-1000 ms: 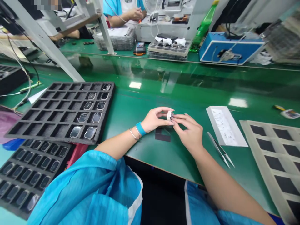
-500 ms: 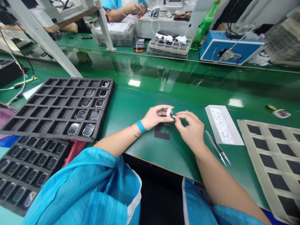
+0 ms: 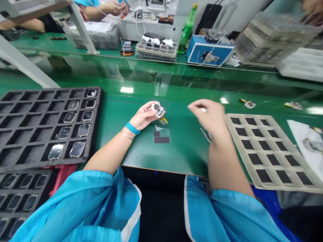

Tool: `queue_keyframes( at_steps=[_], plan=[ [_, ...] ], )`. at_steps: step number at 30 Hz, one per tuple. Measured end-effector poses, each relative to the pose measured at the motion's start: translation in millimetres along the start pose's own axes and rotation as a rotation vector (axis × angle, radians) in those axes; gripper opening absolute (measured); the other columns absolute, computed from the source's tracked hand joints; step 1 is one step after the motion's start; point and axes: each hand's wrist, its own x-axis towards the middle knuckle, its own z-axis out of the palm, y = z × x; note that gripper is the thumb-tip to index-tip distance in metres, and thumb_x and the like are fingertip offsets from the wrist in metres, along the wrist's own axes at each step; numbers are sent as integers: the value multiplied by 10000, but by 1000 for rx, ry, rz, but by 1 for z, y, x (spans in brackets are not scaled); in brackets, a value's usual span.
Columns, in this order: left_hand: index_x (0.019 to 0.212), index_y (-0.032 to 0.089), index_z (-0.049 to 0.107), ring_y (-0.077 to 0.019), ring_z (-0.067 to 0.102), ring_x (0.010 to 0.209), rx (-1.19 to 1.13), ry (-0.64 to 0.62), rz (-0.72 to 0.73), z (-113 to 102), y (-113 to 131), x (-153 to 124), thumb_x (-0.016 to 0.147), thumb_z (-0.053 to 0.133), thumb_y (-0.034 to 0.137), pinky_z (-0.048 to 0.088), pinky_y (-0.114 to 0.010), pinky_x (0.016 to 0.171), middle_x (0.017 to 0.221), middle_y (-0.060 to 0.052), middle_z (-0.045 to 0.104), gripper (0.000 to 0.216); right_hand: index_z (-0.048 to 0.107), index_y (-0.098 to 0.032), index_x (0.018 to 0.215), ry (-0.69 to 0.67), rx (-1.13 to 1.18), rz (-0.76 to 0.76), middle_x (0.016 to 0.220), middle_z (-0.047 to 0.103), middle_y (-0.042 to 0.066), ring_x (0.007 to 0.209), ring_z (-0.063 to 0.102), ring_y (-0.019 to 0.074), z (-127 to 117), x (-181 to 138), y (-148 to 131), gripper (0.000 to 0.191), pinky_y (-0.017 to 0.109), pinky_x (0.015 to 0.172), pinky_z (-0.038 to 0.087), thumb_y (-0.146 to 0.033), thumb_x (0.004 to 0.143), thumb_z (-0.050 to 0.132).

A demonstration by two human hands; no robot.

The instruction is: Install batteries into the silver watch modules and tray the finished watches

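My left hand (image 3: 143,116) lies palm up and holds a small white-framed watch body (image 3: 158,110) at its fingertips. Just below it, a small yellow piece (image 3: 163,121) rests on the green mat (image 3: 181,158). My right hand (image 3: 208,116) is blurred and well apart from the left, its fingertips pinched on a small white scrap (image 3: 203,110). Steel tweezers (image 3: 205,135) lie partly hidden under that hand. A black pad (image 3: 161,139) sits on the mat in front of my left hand.
A black foam tray (image 3: 50,92) with watch parts lies to the left, and another (image 3: 25,174) sits below it. A beige cell tray (image 3: 264,148) lies on the right. Across the bench, a co-worker's hands (image 3: 117,8) work near a blue machine (image 3: 209,50).
My hands have separated: the right moved rightward, away from the watch body. A yellow piece now shows on the mat. The whole view has shifted as my head turned.
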Motion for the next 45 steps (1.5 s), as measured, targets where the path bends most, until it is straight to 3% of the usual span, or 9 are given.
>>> queue_keyframes(
  at_steps=[5, 11, 14, 19, 24, 29, 35, 41, 45],
  plan=[
    [985, 170, 606, -167, 704, 821, 33, -52, 2, 0, -2, -3, 543, 895, 202, 563, -300, 804, 899, -29, 725, 529, 668, -216, 877, -137, 655, 55, 934, 730, 34, 898, 681, 189, 77, -26, -14, 277, 368, 892, 543, -465, 765, 714],
    [980, 167, 630, -153, 693, 799, 39, -61, 23, -4, -5, 0, 542, 901, 211, 566, -285, 767, 899, -25, 722, 517, 630, -259, 1013, -402, 1015, 399, 960, 721, -7, 866, 694, 153, 87, -41, -8, 500, 305, 790, 582, -465, 616, 855],
    [974, 165, 625, -174, 707, 821, 29, -45, 28, -5, -5, 1, 542, 900, 221, 569, -314, 792, 892, -31, 722, 515, 674, -200, 884, -569, 930, 507, 801, 708, -4, 705, 680, 120, 76, -34, -6, 469, 247, 677, 574, -412, 537, 908],
    [959, 150, 628, -161, 702, 779, 27, -40, -25, -6, -4, 1, 553, 891, 208, 588, -317, 761, 840, -16, 706, 487, 717, -201, 890, -557, 923, 476, 631, 633, -40, 513, 563, 70, 54, -22, 0, 390, 198, 489, 477, -359, 582, 897],
    [982, 152, 637, -137, 693, 720, 48, -62, -130, -4, -5, -1, 581, 867, 196, 603, -276, 700, 835, -5, 696, 464, 726, -213, 857, -506, 937, 257, 803, 688, -2, 709, 637, 125, 47, -24, -2, 380, 281, 676, 559, -421, 585, 890],
    [1028, 173, 621, -151, 709, 716, 114, -101, -235, -2, -7, -2, 646, 822, 187, 601, -246, 636, 842, -13, 703, 432, 711, -228, 945, -225, 591, -26, 895, 677, 26, 826, 643, 166, 59, -28, 0, 340, 339, 797, 553, -537, 801, 702],
    [984, 158, 622, -160, 716, 726, 165, -129, -328, 3, -15, -2, 681, 784, 146, 599, -233, 607, 841, -34, 717, 344, 713, -261, 1047, -172, 257, -229, 974, 696, 43, 953, 633, 204, 61, -31, 0, 217, 378, 917, 505, -382, 913, 594],
    [918, 120, 623, -171, 725, 701, 204, 7, -320, 15, -23, -4, 747, 668, 80, 583, -226, 585, 747, -44, 708, 181, 704, -267, 1083, -154, 136, -284, 964, 713, 42, 984, 610, 227, 71, -33, 4, 219, 425, 986, 455, -283, 903, 580],
    [891, 107, 634, -174, 714, 643, 216, 97, -331, 16, -23, -2, 760, 641, 80, 575, -236, 552, 729, -64, 714, 134, 614, -258, 1211, -78, 277, -133, 1071, 692, 45, 1011, 611, 202, 84, -33, 12, 340, 378, 926, 498, -337, 880, 606]
  ],
)
